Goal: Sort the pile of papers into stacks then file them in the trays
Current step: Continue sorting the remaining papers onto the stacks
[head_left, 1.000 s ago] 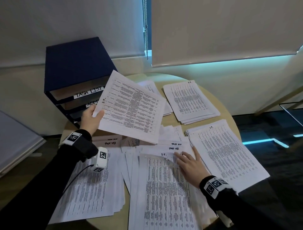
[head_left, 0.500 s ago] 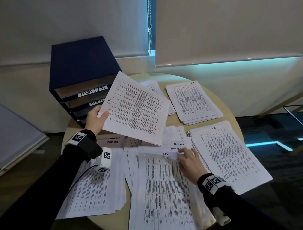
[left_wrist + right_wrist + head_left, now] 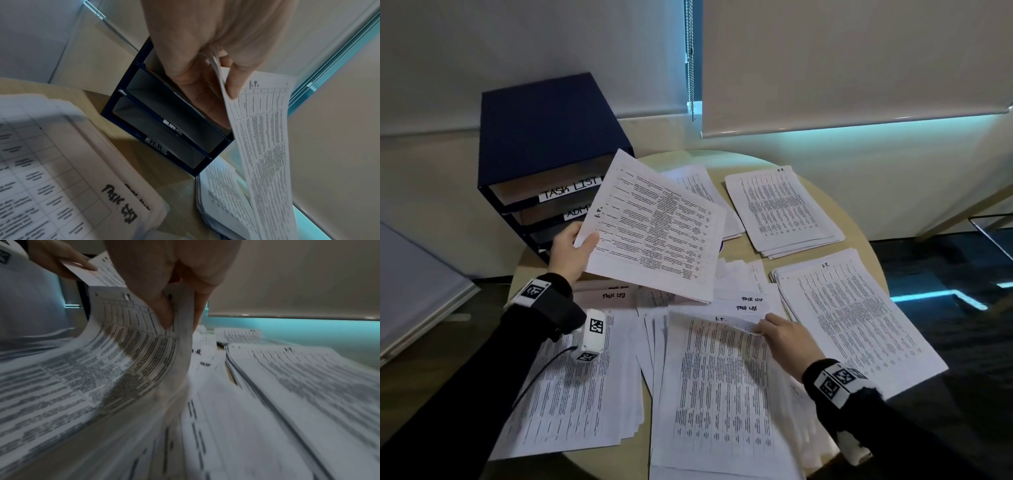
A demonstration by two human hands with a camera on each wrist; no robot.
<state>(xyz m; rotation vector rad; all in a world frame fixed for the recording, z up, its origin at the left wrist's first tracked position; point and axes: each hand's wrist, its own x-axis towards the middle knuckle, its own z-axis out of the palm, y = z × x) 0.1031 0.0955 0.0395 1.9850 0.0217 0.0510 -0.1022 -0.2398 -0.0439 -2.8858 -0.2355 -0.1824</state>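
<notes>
1. Left hand (image 3: 570, 253): at 10 o'clock, raised over the surface (image 3: 739, 255). Thumb on top and fingers (image 3: 233, 81) beneath pinch the corner of a held sheaf (image 3: 654, 233), a few printed sheets.
2. Right hand (image 3: 787, 341): at 5 o'clock. Thumb and forefinger pinch the top corner of one I.T. sheet (image 3: 722, 387), lifting it off the loose pile (image 3: 753, 301); the rest of the sheet lies flat.
3. Trays (image 3: 544, 144): blue unit at 11 o'clock, slots labelled TASK LIST and ADM…; the left wrist view shows the lower slots, I.T. and H.R., holding nothing that I can see.
4. Sorted stacks: H.R. stack (image 3: 780, 212) at 1 o'clock, I.T. stack (image 3: 856, 315) at 3 o'clock, a third stack (image 3: 571, 404) at 7 o'clock, a fourth partly hidden under the sheaf at 12 o'clock.
5. Status, by my judgement: sorting in hand, filing not begun.
6. Risks:
   - A sheet beneath may cling to the lifted one, so two go to one stack.
   - The sheaf hangs from one corner; a slack pinch lets the lower sheets fan out or drop onto the pile.
   - The sheaf hides the labels beneath it, which invites misfiling.
   - The 7 o'clock stack overhangs the surface edge; my left sleeve could drag it off.
</notes>
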